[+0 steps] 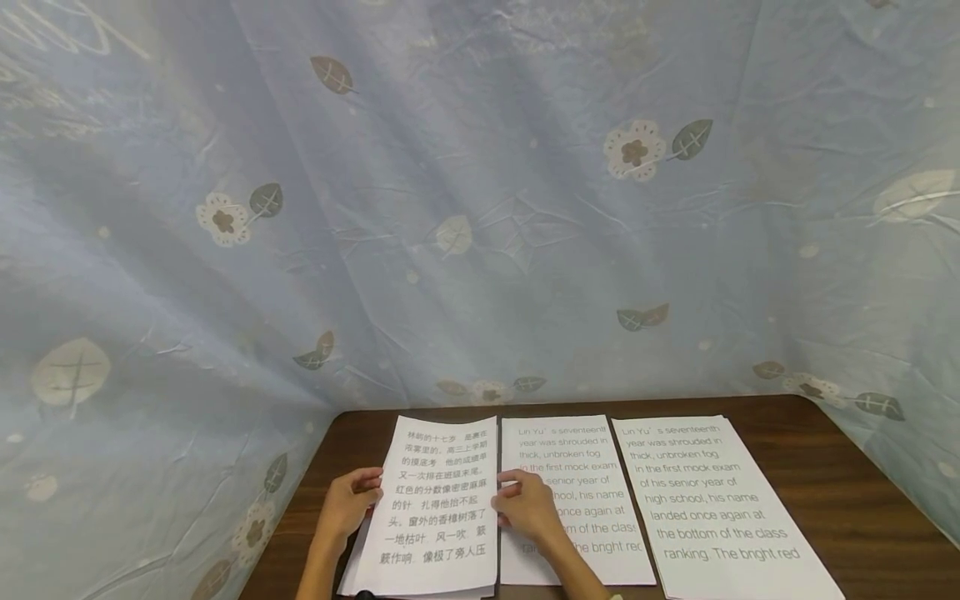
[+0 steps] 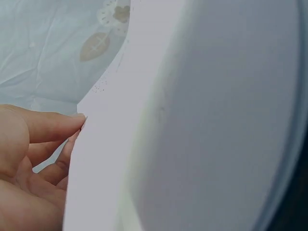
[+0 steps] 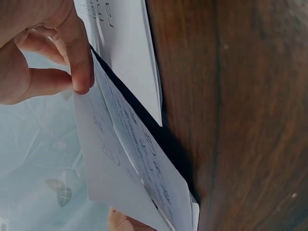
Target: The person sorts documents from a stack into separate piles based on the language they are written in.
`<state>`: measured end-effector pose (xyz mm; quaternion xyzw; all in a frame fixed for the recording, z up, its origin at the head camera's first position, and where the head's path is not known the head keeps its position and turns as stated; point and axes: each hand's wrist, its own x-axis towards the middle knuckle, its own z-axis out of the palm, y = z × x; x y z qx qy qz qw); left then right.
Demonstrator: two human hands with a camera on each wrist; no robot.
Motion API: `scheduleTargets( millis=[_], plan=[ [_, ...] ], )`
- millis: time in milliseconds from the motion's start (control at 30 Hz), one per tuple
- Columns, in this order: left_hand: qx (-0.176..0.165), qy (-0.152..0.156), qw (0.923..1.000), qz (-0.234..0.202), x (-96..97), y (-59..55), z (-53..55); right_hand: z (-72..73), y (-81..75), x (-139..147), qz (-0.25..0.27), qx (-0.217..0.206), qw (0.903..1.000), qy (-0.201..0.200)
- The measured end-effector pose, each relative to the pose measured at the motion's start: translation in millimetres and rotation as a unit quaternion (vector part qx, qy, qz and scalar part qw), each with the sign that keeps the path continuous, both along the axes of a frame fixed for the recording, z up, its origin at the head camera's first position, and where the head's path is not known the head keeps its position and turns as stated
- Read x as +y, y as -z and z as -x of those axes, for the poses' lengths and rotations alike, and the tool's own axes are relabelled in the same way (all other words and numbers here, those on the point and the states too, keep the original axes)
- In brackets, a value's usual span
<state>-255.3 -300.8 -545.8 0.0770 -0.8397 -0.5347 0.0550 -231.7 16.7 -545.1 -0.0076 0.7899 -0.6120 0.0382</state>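
A white sheet of paper (image 1: pixel 438 498) printed with large Chinese characters lies slanted over a paper stack (image 1: pixel 352 568), whose edges peek out at its lower left. My left hand (image 1: pixel 349 502) pinches the sheet's left edge between thumb and fingers. On the opposite side, my right hand (image 1: pixel 528 503) pinches the right edge, reaching across the middle stack of English-printed paper (image 1: pixel 592 571). In the right wrist view the held sheet (image 3: pixel 103 144) is raised from the printed pages (image 3: pixel 163 183) beneath. The left wrist view shows the paper (image 2: pixel 110 159) bowed in a curve.
A second stack of English-printed paper (image 1: pixel 720 500) lies at the right. All the paper rests on a dark brown wooden table (image 1: pixel 795 450). Pale blue cloth (image 1: pixel 480 208) with leaf and flower prints hangs behind the table and along both sides.
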Motion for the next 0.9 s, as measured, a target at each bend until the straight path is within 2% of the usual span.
scheduleTargets(
  millis=[433,667,900],
  plan=[
    [-0.015,0.003,0.9998,0.010,-1.6,4.2,-1.9,-0.8,3.6,-7.7,-0.024,0.004,0.9996,0.010],
    [-0.017,-0.001,0.9996,0.021,-1.6,4.1,-0.5,0.0,3.4,-7.6,-0.056,0.032,0.9978,0.011],
    [-0.003,-0.008,0.9991,0.043,-1.0,2.4,1.2,2.8,5.3,0.1,-0.095,0.059,0.9937,0.011]
  ],
)
